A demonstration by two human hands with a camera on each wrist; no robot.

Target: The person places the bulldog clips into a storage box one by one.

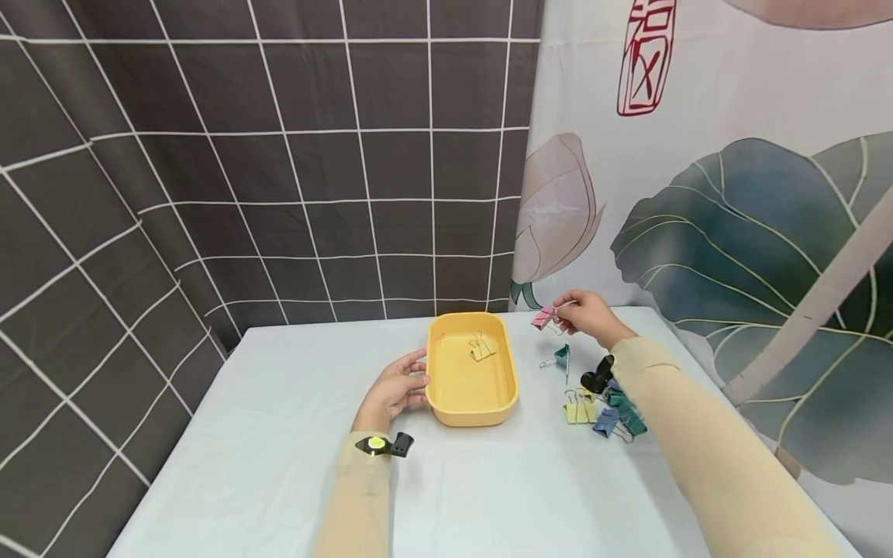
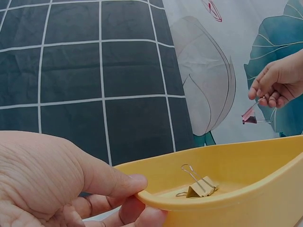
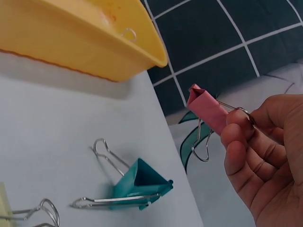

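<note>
My right hand (image 1: 589,316) pinches a pink binder clip (image 3: 207,109) by one wire handle, held above the far right of the table. My left hand (image 1: 399,389) grips the left rim of a yellow tub (image 1: 474,407), thumb on the rim and fingers against the outside, as the left wrist view shows. Inside the tub lies one yellow binder clip (image 2: 201,187). A teal binder clip (image 3: 137,187) stands on the table just below the right hand. Nearer the right forearm sits a pile with a yellow clip (image 1: 579,412), a blue clip (image 1: 606,421) and dark green clips (image 1: 630,415).
The white-covered table (image 1: 279,465) meets a dark cloth with white grid lines (image 1: 300,170) behind and to the left. A lotus-printed curtain (image 1: 698,232) hangs at the right. A black binder clip (image 1: 598,375) shows beside the right wrist.
</note>
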